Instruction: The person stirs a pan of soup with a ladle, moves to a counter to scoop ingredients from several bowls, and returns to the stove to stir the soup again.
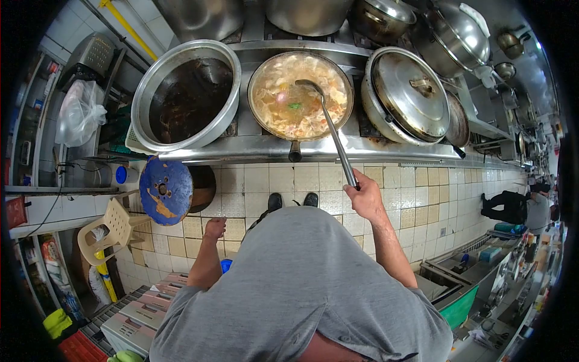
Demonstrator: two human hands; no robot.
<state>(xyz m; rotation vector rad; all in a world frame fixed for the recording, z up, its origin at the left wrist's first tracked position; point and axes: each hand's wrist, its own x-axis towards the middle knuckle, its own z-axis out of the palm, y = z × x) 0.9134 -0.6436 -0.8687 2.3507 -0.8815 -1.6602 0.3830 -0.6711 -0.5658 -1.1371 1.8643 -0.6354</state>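
My right hand (365, 194) is closed around the end of a long metal ladle (334, 130). The ladle's bowl dips into a wide pan (295, 134) of pale, bubbling soup with egg-like shreds and a bit of green in it. The pan sits on the stove, its short dark handle pointing toward me. My left hand (215, 228) hangs low at my side over the floor, fingers curled in and nothing visible in them. Near it is a worn blue round lid or stool top (163, 190).
Left of the pan stands a large pot (140, 114) of dark liquid; on the right, a lidded pot (369, 105). Tall pots (307, 15) line the back. A plastic chair (114, 226) is at left. Another person (512, 205) is far right.
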